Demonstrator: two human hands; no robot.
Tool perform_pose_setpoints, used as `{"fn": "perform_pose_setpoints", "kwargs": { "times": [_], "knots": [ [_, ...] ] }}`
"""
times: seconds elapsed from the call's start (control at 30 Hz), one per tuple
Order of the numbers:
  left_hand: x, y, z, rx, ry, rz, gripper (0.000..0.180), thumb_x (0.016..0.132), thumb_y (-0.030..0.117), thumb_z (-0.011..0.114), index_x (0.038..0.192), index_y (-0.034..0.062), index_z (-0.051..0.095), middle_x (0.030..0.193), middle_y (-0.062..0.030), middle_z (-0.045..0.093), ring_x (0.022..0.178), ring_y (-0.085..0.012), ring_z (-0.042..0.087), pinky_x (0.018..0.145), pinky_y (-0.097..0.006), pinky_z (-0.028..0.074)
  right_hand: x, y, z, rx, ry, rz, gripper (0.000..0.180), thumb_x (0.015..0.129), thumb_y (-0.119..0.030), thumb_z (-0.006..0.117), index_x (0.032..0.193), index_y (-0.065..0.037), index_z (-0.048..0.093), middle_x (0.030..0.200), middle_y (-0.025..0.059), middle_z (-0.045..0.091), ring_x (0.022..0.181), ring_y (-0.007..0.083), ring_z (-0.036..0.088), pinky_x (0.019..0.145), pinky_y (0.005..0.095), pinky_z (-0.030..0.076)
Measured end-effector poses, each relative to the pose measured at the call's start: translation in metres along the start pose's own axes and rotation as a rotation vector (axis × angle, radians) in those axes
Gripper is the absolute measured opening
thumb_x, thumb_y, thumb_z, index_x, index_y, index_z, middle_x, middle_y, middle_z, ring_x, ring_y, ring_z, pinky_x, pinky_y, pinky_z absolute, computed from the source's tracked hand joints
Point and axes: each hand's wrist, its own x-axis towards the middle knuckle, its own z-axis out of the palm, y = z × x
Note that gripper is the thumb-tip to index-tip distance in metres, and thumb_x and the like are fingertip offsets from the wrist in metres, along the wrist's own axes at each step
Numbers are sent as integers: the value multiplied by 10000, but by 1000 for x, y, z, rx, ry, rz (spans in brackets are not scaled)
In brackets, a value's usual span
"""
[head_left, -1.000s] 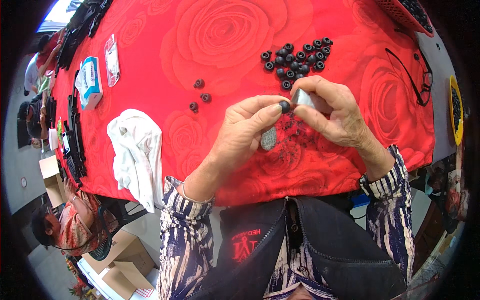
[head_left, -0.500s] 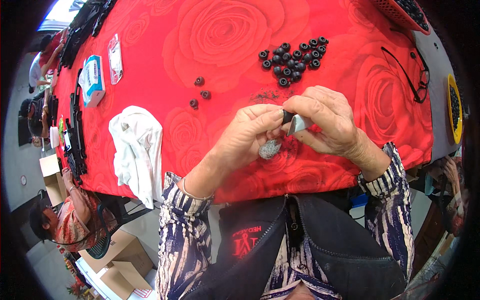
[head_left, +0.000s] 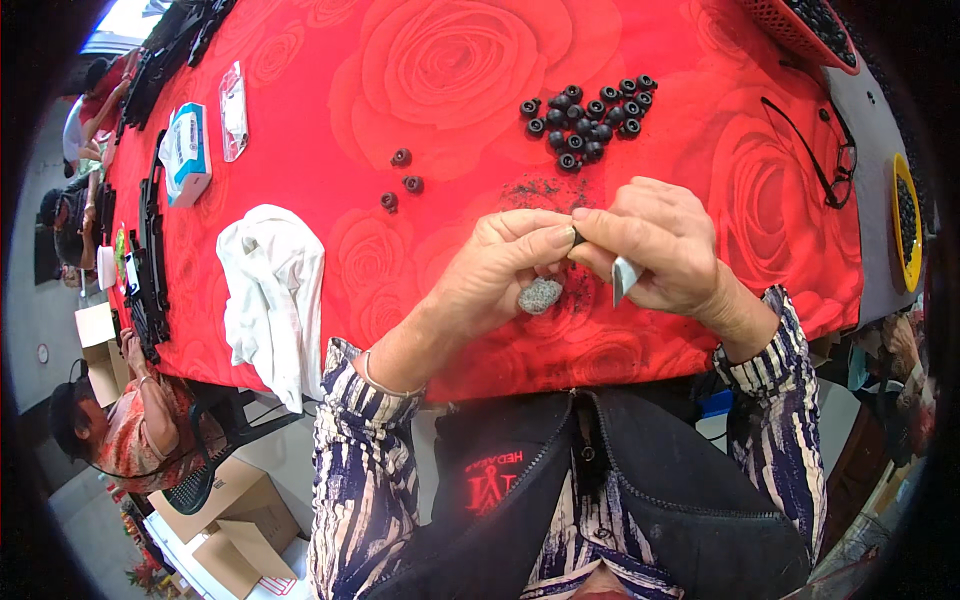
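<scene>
Over the red tablecloth my two hands meet at the fingertips. My left hand [head_left: 500, 260] is closed in a pinch on a small black part [head_left: 578, 238], mostly covered by fingers. A speckled grey wad [head_left: 540, 295] sits under its lower fingers; whether they grip it I cannot tell. My right hand [head_left: 665, 245] is closed around a flat metal blade [head_left: 626, 278], which points down below its fingers, while its thumb and forefinger touch the black part. Black crumbs [head_left: 540, 188] are scattered just beyond the hands.
Several round black knobs [head_left: 583, 125] are heaped beyond my hands, and 3 more [head_left: 413, 184] lie left. A white cloth [head_left: 270, 290], a tissue box [head_left: 188, 155] and eyeglasses [head_left: 835, 175] are on the table. At right are a yellow tray [head_left: 908, 270] and red basket [head_left: 800, 30]. Co-workers sit left.
My right fingers have shifted inward onto the black part, hiding most of it. The blade has swung right and lower, away from the part. The left hand has barely moved.
</scene>
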Motion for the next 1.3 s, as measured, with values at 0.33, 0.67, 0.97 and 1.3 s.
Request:
{"fn": "perform_pose_setpoints", "kwargs": {
  "times": [0.33,0.67,0.97,1.3],
  "knots": [
    [1,3,9,-46,10,48,186,847,121,596,982,-3,627,746,7,577,664,-45,474,591,-183,397,-4,1,8,62,109,29,300,638,-45,709,901,15,579,674,84,552,535,230,543,473,315,412],
    [1,6,6,-12,55,34,184,843,119,601,980,-1,623,774,-3,592,674,-45,484,603,-179,407,-3,1,7,109,-22,135,316,636,-38,706,919,17,575,768,111,597,635,252,600,548,325,472],
    [5,3,5,3,43,34,195,849,113,600,1005,-3,621,869,-30,628,705,-52,520,626,-183,429,-5,-1,7,-38,53,30,268,604,-47,728,824,-2,583,648,74,553,497,201,531,446,299,399],
    [-1,8,14,334,68,277,176,833,93,617,973,-13,634,807,20,574,677,-24,475,568,-164,372,-3,7,2,10,145,86,262,601,42,612,841,-29,534,624,70,505,485,228,497,455,314,398]
  ]
}}
